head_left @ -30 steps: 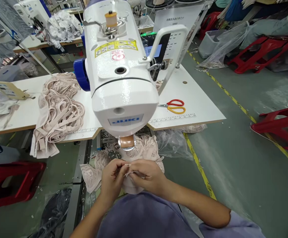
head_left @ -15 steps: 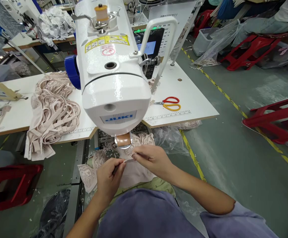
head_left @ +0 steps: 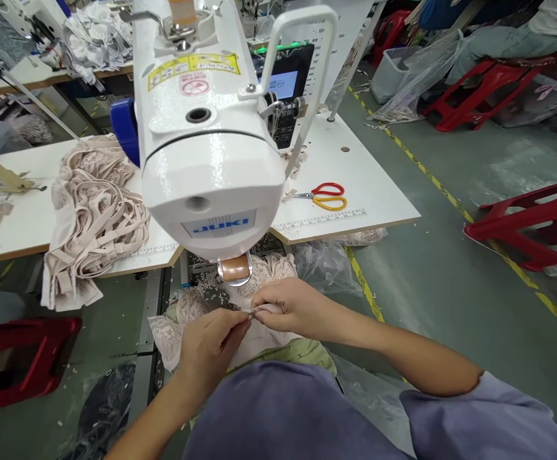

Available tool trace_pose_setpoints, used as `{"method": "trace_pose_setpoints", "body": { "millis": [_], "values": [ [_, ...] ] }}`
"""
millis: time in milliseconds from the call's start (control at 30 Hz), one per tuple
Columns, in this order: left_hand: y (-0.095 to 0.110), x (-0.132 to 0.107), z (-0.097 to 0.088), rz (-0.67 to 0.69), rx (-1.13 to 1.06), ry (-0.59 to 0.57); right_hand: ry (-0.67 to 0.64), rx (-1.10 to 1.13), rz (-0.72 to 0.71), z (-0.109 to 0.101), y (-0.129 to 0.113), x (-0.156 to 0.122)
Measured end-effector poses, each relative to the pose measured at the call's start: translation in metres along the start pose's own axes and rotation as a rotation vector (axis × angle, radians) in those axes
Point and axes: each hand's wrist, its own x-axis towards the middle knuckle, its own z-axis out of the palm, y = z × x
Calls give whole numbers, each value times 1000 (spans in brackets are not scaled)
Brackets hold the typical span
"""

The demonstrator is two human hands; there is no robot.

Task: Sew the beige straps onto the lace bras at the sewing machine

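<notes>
A pale pink lace bra (head_left: 265, 273) lies across my lap, just in front of the white sewing machine (head_left: 214, 185). My left hand (head_left: 214, 342) pinches an edge of its fabric between thumb and fingertips. Close against it, my right hand (head_left: 297, 310) grips the same fabric, with a light piece showing between thumb and forefinger. The fingertips of both hands nearly meet below the machine's round foot area (head_left: 235, 269). What exactly is pinched is too small to make out. One lace cup (head_left: 167, 338) spreads to the left of my left hand.
Scissors (head_left: 324, 196) with red and yellow handles lie on the white table (head_left: 379, 191), right of the machine. A heap of pink bras and straps (head_left: 99, 217) hangs over the table's left edge. Red stools (head_left: 532, 223) stand on the floor, and a seated person (head_left: 503, 48) is at upper right.
My right hand has turned and closed in on my left, and a light fabric piece now shows in its fingers. The view has shifted slightly, with the machine further left.
</notes>
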Motion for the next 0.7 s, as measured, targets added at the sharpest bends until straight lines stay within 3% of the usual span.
{"method": "trace_pose_setpoints", "body": {
  "millis": [233,367,433,567,700],
  "values": [
    [0,3,-2,-54,-34,-82,-43,-52,-109,-1,2,-3],
    [-3,11,-6,-194,-13,-340,-63,-125,-150,-1,2,-4],
    [-5,13,-7,-185,28,-442,-65,-131,-144,0,1,-5],
    [-6,14,-6,-125,105,-380,64,-164,-163,4,1,-8],
    [-4,17,-4,-194,-47,-313,173,-147,-204,-1,-2,-3]
  ]
}}
